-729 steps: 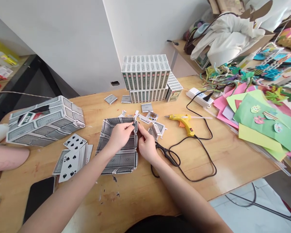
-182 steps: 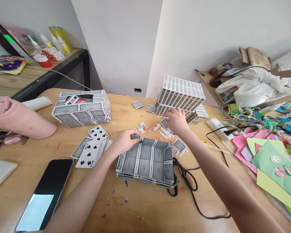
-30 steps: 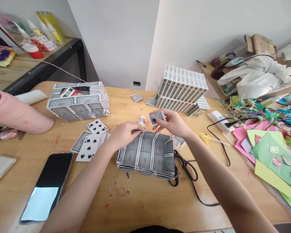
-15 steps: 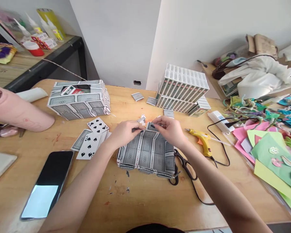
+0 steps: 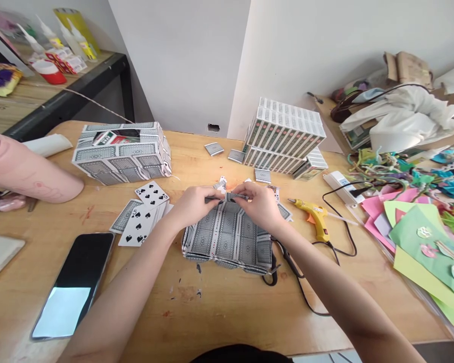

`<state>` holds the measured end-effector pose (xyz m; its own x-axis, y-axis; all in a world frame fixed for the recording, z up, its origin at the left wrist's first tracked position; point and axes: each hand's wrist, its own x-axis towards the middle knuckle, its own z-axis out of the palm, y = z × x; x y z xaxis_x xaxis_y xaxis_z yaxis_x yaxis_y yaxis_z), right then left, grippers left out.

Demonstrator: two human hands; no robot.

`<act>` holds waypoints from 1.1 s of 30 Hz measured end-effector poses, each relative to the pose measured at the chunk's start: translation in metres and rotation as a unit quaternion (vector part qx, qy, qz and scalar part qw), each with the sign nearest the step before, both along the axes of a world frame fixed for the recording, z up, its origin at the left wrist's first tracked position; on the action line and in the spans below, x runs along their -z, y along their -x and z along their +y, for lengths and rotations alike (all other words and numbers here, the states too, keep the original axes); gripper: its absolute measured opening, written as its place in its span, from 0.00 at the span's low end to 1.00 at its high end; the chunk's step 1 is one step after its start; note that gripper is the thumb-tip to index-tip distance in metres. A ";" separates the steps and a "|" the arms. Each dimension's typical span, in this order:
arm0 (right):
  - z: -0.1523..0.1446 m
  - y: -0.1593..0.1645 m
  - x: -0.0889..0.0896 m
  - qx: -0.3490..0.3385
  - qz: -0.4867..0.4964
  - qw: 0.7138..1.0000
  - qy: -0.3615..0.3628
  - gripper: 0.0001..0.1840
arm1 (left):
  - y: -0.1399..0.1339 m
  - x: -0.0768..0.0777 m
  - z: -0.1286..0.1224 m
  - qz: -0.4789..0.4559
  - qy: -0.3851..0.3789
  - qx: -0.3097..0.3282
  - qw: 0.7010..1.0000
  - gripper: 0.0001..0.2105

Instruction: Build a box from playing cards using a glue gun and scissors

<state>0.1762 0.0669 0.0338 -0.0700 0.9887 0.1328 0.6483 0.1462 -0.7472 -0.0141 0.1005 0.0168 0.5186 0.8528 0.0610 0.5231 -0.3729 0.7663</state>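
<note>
A box woven from folded playing cards (image 5: 230,239), grey-patterned on the side facing me, lies on the table in front of me. At its far edge my left hand (image 5: 194,205) is closed, thumb and fingers pinching the card edge. My right hand (image 5: 264,206) pinches a grey folded playing card (image 5: 236,196) at the same edge, close beside the left fingertips. My fingers partly hide where that card meets the box. Black-handled scissors (image 5: 274,272) lie partly under the box's right side.
A yellow glue gun (image 5: 318,222) with its cord lies right. Loose playing cards (image 5: 139,224) and a phone (image 5: 75,285) are left. Behind stand a finished card box (image 5: 124,159) and stacked card packs (image 5: 283,136). Coloured paper (image 5: 427,252) covers the far right.
The folded card between my hands has tipped up from lying flatter against the far edge. My right hand has shifted slightly left, and both hands stay pinched.
</note>
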 end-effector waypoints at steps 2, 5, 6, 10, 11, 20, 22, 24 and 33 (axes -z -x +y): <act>0.000 0.002 0.005 0.018 0.013 1.000 0.000 0.04 | 0.000 0.000 0.000 0.007 0.004 -0.004 1.000 0.09; 0.000 0.004 0.013 0.039 0.037 0.999 0.002 0.03 | 0.000 -0.001 0.000 0.021 0.011 -0.007 1.000 0.09; 0.000 0.004 0.015 0.045 0.047 0.998 0.007 0.03 | 0.000 -0.002 0.000 0.024 0.013 -0.007 1.000 0.09; 0.001 0.001 0.012 0.040 0.072 0.996 0.024 0.04 | -0.001 -0.005 -0.001 0.009 0.020 0.004 1.000 0.07; 0.001 -0.002 0.008 0.027 0.062 0.997 0.025 0.03 | -0.002 -0.006 -0.001 0.006 0.021 0.005 1.000 0.07; 0.012 -0.011 -0.036 -0.079 -0.196 0.977 0.032 0.11 | -0.002 -0.002 0.001 0.010 0.019 -0.013 1.000 0.08; 0.013 -0.010 -0.036 -0.082 -0.203 0.975 0.023 0.11 | -0.002 -0.001 0.002 0.013 0.020 -0.013 1.000 0.08; 0.012 -0.011 -0.033 -0.077 -0.178 0.981 0.014 0.11 | -0.002 0.000 0.002 0.016 0.020 -0.008 1.000 0.07; 0.009 -0.019 -0.020 -0.070 -0.087 0.993 -0.026 0.10 | -0.003 0.000 0.001 0.006 0.023 -0.006 1.000 0.13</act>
<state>0.1952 0.0757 0.0537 -0.2328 0.9598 0.1567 0.7382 0.2793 -0.6140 -0.0114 0.1018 0.0167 0.5084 0.8610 0.0162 0.5366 -0.3315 0.7760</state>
